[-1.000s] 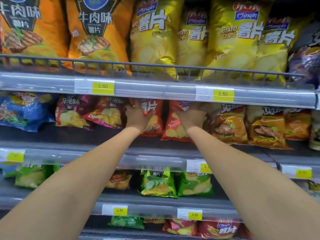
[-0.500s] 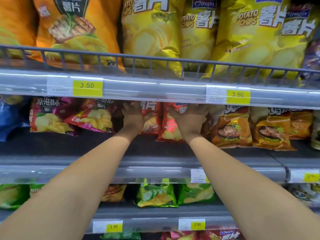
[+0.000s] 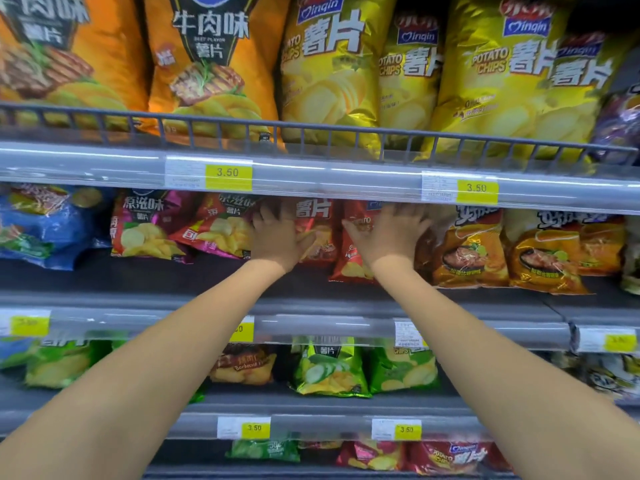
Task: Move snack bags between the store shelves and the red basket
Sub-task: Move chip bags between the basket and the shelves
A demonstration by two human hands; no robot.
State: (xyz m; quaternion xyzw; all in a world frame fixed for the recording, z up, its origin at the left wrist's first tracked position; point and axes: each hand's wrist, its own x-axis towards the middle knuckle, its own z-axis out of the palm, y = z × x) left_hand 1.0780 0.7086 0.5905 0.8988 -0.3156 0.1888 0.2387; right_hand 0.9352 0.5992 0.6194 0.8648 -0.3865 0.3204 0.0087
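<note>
**Supermarket crisp aisle: two hands on the red bags at the second tier**

Stacked four tiers high, a shop's crisp aisle filled the frame, with a person's two bare arms extended to the second shelf (image 3: 173, 271) from the top. The left hand (image 3: 277, 237) lay against the left edge of a red snack bag (image 3: 317, 220), its thumb across the printed face. Its fingertips ran up into the shadow beneath the price rail (image 3: 329, 178), so it could not be told whether it pinched the bag or merely pressed it. The right hand (image 3: 391, 237) rested with fingers straight and fanned over a second red bag (image 3: 351, 268) just beside the first. Those fingers reached onto the neighbouring brown bags (image 3: 467, 251): flat contact, nothing clasped.

Both red bags stood on the shelf, leaning back and touching each other. The paired, palms-forward placement suggested they were being seated or steadied in their slot, though that remained a judgement. The red basket was not in view.

Above, a wire guard (image 3: 311, 128) at the lip of the top shelf kept tall orange bags (image 3: 207, 74) and yellow bags (image 3: 332, 81) upright. On the hands' tier, a blue bag (image 3: 45, 226) and magenta bags (image 3: 152, 226) slumped at the left. Green bags (image 3: 329, 368) sat one tier down, and further red bags (image 3: 453, 455) sat on the lowest. Yellow price tags (image 3: 228, 174) read 3.50.
</note>
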